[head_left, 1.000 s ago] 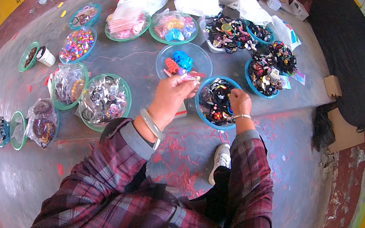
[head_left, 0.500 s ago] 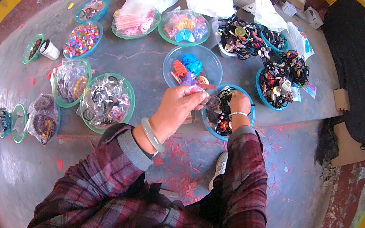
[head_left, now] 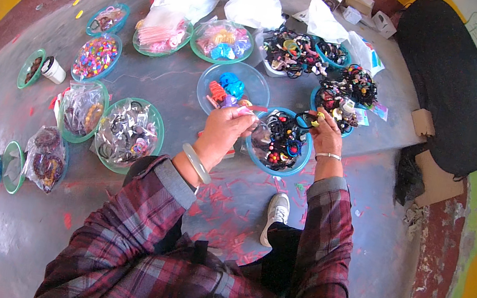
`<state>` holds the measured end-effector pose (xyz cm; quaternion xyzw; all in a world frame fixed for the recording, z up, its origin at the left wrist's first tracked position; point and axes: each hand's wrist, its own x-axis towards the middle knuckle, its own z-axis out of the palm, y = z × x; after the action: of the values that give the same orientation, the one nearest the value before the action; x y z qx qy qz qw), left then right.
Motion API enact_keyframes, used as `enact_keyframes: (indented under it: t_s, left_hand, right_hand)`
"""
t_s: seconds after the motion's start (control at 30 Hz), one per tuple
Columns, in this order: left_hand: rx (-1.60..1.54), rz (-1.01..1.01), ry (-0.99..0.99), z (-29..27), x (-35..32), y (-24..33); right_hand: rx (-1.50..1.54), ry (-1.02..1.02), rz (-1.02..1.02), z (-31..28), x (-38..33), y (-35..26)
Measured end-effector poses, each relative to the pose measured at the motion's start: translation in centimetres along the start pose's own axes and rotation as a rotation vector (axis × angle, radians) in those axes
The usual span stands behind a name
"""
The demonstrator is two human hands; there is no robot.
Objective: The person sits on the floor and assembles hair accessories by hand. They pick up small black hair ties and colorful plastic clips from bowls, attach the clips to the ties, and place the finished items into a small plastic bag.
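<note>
My left hand (head_left: 222, 130), with a pale bangle at the wrist, is closed in a pinch on a small pink-and-white piece with a red strip (head_left: 255, 108) sticking out to the right. What else the fingers hold is hidden. My right hand (head_left: 328, 138) grips a black hair tie (head_left: 305, 120) with a yellow ornament, above the right rim of a blue bowl (head_left: 273, 171). Black hair ties with red, blue and other coloured beads (head_left: 282, 137) fill that bowl. Just beyond my left hand stands a clear blue bowl (head_left: 209, 73) with red, blue and purple items.
Bowls with bagged accessories (head_left: 130, 130) and colourful beads (head_left: 95, 57) stand left. More black hair ties (head_left: 296, 54) lie in containers at the back, near white bags (head_left: 254, 8). A white cup (head_left: 54, 70) stands far left. Red scraps (head_left: 223, 200) litter the floor around my shoe (head_left: 278, 210).
My right hand has come up out of the blue bowl and moved right, now with the black hair tie. My left hand keeps its pinch. The whole view has shifted slightly.
</note>
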<state>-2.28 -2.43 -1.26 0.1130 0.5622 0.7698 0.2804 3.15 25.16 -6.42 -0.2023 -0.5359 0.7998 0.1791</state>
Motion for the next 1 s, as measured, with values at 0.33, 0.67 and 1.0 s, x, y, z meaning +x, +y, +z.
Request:
enact_keyframes:
  t_s: [0.33, 0.67, 1.0]
  left_hand:
    - [-0.048, -0.101, -0.394, 1.8, -1.3, 1.5]
    - [0.042, -0.113, -0.532, 3.0, -2.3, 0.7]
    - [0.065, -0.227, -0.309, 2.9, -1.0, -0.1]
  right_hand:
    - [0.481, -0.032, 0.043, 4.6, -9.9, -5.0]
    - [0.406, 0.028, 0.21, 6.0, -12.9, -3.5]
    - [0.076, 0.177, 0.199, 6.6, -13.7, -3.1]
